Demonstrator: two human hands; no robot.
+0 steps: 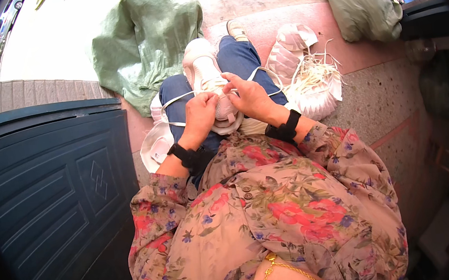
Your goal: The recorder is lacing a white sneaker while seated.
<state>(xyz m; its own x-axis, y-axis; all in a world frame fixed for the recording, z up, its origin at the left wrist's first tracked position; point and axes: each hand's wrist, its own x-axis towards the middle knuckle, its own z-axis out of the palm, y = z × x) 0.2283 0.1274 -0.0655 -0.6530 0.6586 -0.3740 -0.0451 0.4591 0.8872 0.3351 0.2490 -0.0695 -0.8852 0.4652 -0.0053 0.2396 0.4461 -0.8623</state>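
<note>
A pale pinkish-white sneaker lies across my lap on my jeans, its toe pointing away from me. Over its tongue and collar my two hands come close together. My left hand is closed in a pinch on a white shoelace, which loops out to the left. From the right, my right hand also pinches lace at the shoe's opening, thumb and forefinger together. More lace loops out past that hand to the right. The fingertips hide the eyelets between them.
Right of my legs, a bundle of loose white laces lies on pale shoes. Another pale shoe sits at my left. Green sacks stand ahead left and ahead right. A dark blue panelled door borders the left.
</note>
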